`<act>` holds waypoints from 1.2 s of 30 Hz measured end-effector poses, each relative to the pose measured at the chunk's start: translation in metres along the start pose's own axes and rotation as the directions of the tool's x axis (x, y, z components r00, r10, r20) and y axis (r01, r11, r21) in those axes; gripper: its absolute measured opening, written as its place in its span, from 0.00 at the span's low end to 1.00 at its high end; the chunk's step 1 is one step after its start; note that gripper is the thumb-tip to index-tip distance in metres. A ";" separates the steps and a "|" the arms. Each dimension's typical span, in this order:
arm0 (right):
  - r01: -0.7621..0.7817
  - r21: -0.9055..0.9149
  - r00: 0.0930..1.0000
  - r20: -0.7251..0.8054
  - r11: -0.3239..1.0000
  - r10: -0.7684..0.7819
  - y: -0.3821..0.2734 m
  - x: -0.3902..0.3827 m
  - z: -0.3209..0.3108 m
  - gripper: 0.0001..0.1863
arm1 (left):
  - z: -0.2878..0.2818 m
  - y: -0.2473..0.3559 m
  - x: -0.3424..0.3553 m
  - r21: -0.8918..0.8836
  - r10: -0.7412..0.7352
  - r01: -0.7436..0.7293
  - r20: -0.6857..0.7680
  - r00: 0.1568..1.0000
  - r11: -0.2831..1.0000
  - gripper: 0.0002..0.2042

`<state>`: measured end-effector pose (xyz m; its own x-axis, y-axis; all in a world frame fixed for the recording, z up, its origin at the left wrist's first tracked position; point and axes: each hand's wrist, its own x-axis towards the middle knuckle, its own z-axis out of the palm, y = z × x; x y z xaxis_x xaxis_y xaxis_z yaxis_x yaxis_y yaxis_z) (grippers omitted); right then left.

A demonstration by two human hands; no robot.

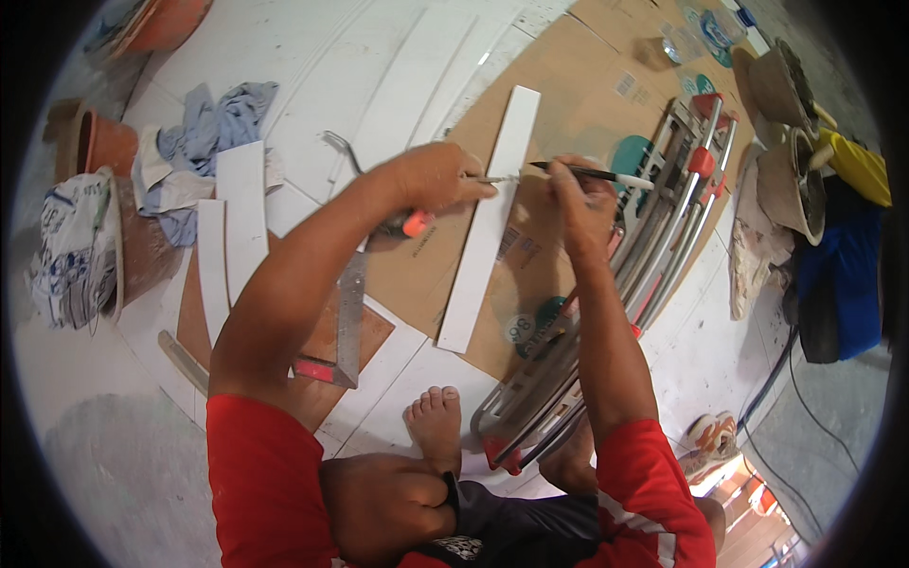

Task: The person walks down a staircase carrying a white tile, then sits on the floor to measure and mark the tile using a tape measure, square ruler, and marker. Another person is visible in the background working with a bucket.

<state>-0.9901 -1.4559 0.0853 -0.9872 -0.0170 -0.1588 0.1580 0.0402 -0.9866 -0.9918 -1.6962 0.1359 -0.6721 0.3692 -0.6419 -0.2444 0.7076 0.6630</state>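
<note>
White strip (480,237): lies slantwise on the flattened cardboard (568,104), its far end beyond both hands, its near end toward the person's bare foot (436,421)

Left hand (445,175): grip pinching a slim, metal-looking piece (494,179) that reaches over the strip; too small for me to tell what it is

Right hand (585,204): grip wrapped round a black pen (604,175) with a white end

Pen tip: just beside the strip's right edge; from here I cannot tell whether it touches anything

Step in hand: by the look of it, measuring and marking the strip

Next move: I'd say it calls for a still left hand and a light, exact stroke on the strip

Tile cutter (665,237): rests to the right, partly under the right forearm, probably wanted only after a line is drawn

Metal square (351,312): lies on a brown board (375,331) at left, handy if that line must run true
</note>
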 end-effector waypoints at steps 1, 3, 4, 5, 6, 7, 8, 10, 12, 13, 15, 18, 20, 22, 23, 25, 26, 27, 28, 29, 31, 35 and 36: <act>0.014 0.028 1.000 -0.021 1.000 -0.013 -0.002 0.002 -0.007 0.10 | 0.003 0.008 -0.013 -0.029 0.015 -0.016 -0.018 1.000 0.999 0.18; 0.029 0.061 0.999 -0.040 0.998 -0.027 -0.007 0.001 -0.014 0.10 | 0.020 0.011 -0.042 0.146 0.050 -0.050 0.003 0.999 0.988 0.20; 0.027 0.064 0.999 -0.038 0.998 -0.024 -0.013 0.000 -0.015 0.10 | 0.033 0.005 -0.054 0.257 0.088 -0.089 0.014 0.996 0.962 0.21; 0.024 0.066 0.999 -0.036 0.998 -0.022 -0.018 -0.002 -0.013 0.11 | 0.045 -0.004 -0.070 0.265 0.097 -0.094 0.002 0.995 0.960 0.21; 0.036 0.066 0.999 -0.030 0.997 -0.035 -0.024 -0.005 -0.013 0.11 | 0.055 -0.010 -0.088 0.271 0.115 -0.108 -0.007 0.993 0.956 0.21; 0.045 0.070 0.999 -0.020 0.997 -0.043 -0.029 -0.008 -0.011 0.11 | 0.062 -0.019 -0.105 0.277 0.127 -0.118 -0.015 0.992 0.954 0.21; 0.053 0.072 0.999 -0.012 0.996 -0.052 -0.032 -0.011 -0.010 0.12 | 0.066 -0.029 -0.120 0.253 0.085 -0.065 -0.067 0.994 0.965 0.22; 0.069 0.056 0.998 -0.011 0.996 -0.069 -0.037 -0.019 -0.007 0.13 | 0.069 -0.051 -0.150 0.198 0.004 0.029 -0.161 0.987 0.980 0.22; 0.080 0.040 0.997 -0.004 0.996 -0.080 -0.041 -0.030 0.000 0.14 | 0.067 -0.089 -0.175 0.158 -0.064 0.118 -0.308 0.949 0.980 0.22; 0.092 0.031 0.996 0.008 0.995 -0.092 -0.040 -0.035 -0.001 0.14 | 0.063 -0.101 -0.181 0.134 -0.089 0.150 -0.377 0.922 0.980 0.23; 0.115 0.013 0.993 0.033 0.993 -0.115 -0.036 -0.044 -0.004 0.14 | 0.052 -0.119 -0.187 0.197 -0.188 0.302 -0.447 0.874 0.933 0.22; 0.117 -0.047 0.992 0.045 0.992 -0.115 -0.037 -0.063 -0.002 0.13 | 0.047 -0.138 -0.193 0.257 -0.205 0.405 -0.562 0.802 0.878 0.21; 0.133 -0.101 0.989 0.079 0.986 -0.126 -0.035 -0.074 -0.006 0.15 | 0.051 -0.148 -0.194 0.257 -0.185 0.414 -0.611 0.769 0.873 0.20; 0.131 -0.140 0.989 0.088 0.981 -0.120 -0.033 -0.084 -0.006 0.17 | 0.054 -0.151 -0.194 0.227 -0.183 0.409 -0.636 0.750 0.884 0.19; 0.118 -0.152 0.991 0.080 0.981 -0.106 -0.032 -0.088 -0.004 0.17 | 0.058 -0.154 -0.195 0.254 -0.119 0.378 -0.671 0.732 0.890 0.19; 0.120 -0.180 0.992 0.068 0.976 -0.110 -0.029 -0.094 -0.006 0.18 | 0.061 -0.152 -0.194 0.319 0.025 0.306 -0.728 0.685 0.897 0.19; 0.112 -0.176 0.993 0.066 0.978 -0.102 -0.027 -0.098 -0.007 0.19 | 0.064 -0.151 -0.196 0.395 0.144 0.293 -0.775 0.615 0.871 0.20; 0.108 -0.178 0.994 0.056 0.978 -0.099 -0.026 -0.101 -0.009 0.19 | 0.067 -0.136 -0.196 0.470 0.270 0.279 -0.800 0.536 0.838 0.21; 0.103 -0.177 0.994 0.046 0.979 -0.096 -0.026 -0.104 -0.010 0.19 | 0.070 -0.122 -0.196 0.542 0.393 0.275 -0.804 0.447 0.794 0.22; 0.092 -0.163 0.996 0.027 0.982 -0.089 -0.025 -0.106 -0.011 0.19 | 0.074 -0.114 -0.192 0.520 0.365 0.251 -0.801 0.474 0.816 0.24; 0.080 -0.125 0.997 0.031 0.989 -0.076 -0.022 -0.114 -0.010 0.19 | 0.085 -0.101 -0.187 0.470 0.299 0.213 -0.788 0.538 0.856 0.28; 0.073 -0.127 0.997 0.032 0.989 -0.069 -0.021 -0.126 -0.015 0.19 | 0.111 -0.073 -0.165 0.266 -0.116 0.354 -0.630 0.768 0.897 0.39; 0.077 -0.132 0.997 0.026 0.988 -0.074 -0.021 -0.129 -0.017 0.18 | 0.122 -0.075 -0.162 0.275 -0.092 0.351 -0.656 0.749 0.895 0.39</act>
<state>-0.8664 -1.4378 0.1272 -0.9952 -0.0460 -0.0865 0.0775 0.1700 -0.9824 -0.7794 -1.7360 0.1429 -0.9394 -0.1836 -0.2895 -0.2622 0.9288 0.2618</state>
